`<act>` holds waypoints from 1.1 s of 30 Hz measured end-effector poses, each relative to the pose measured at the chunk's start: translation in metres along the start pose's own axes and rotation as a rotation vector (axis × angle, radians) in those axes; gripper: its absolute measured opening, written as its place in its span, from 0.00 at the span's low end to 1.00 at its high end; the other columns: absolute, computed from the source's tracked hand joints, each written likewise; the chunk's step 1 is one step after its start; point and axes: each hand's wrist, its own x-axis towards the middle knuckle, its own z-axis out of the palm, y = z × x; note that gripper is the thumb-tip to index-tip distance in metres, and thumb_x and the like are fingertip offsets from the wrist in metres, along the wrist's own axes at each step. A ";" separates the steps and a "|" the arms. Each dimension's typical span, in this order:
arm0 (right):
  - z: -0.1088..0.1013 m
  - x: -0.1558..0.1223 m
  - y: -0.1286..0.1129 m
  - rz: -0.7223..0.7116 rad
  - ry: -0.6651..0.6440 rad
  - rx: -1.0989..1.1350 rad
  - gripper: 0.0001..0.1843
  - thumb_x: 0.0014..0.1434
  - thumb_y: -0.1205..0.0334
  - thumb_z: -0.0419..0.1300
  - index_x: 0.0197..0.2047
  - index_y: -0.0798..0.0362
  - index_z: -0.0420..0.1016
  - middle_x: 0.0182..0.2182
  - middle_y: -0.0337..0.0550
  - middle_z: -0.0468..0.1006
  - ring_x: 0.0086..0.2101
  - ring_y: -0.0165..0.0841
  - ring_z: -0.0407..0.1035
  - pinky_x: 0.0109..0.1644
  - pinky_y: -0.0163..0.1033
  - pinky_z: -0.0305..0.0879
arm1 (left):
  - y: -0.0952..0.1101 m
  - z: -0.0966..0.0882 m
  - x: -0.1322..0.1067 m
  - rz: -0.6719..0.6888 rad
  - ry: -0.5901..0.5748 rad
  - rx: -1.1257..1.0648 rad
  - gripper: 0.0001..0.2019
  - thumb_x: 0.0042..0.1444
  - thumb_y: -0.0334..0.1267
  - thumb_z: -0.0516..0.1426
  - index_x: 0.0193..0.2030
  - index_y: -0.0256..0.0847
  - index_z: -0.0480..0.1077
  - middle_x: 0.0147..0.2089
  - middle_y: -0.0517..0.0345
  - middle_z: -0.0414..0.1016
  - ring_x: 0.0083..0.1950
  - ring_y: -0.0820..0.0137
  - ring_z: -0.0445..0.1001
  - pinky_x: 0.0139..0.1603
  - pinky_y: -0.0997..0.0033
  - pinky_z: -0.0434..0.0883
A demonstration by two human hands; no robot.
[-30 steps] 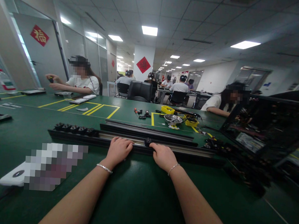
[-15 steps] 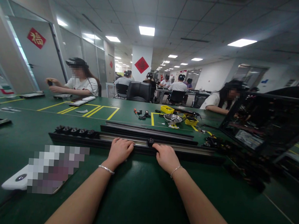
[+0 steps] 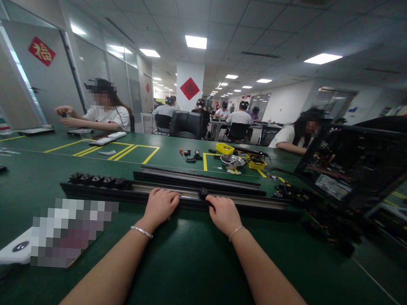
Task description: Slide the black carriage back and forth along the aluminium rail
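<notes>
Hardly a change: your left hand (image 3: 160,205) and right hand (image 3: 222,212) stay curled over the black rail (image 3: 118,194), fingers clamped either side of its small slider (image 3: 203,192).

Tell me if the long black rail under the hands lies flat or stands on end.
Flat. The rail runs lengthwise along the table, and the left hand and right hand rest on its near edge.

Left hand (image 3: 160,206), right hand (image 3: 222,213): fingertips hidden over long black metal rail (image 3: 118,195); near-left white flat device (image 3: 6,254) mostly pixelated.
</notes>
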 end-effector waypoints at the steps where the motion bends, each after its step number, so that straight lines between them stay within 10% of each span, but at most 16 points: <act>1: 0.000 0.000 0.000 -0.001 0.003 -0.001 0.17 0.58 0.64 0.49 0.50 0.46 0.68 0.39 0.40 0.76 0.41 0.34 0.66 0.46 0.39 0.53 | 0.000 0.000 0.000 0.001 0.000 0.001 0.17 0.60 0.43 0.43 0.39 0.52 0.74 0.39 0.61 0.78 0.45 0.67 0.71 0.55 0.58 0.54; 33: -0.012 -0.001 0.015 -0.005 -0.033 0.007 0.16 0.57 0.63 0.50 0.48 0.47 0.70 0.40 0.41 0.77 0.41 0.33 0.67 0.46 0.36 0.56 | -0.001 0.002 0.001 0.010 0.027 0.002 0.18 0.60 0.44 0.43 0.36 0.51 0.74 0.37 0.60 0.79 0.43 0.66 0.73 0.57 0.55 0.54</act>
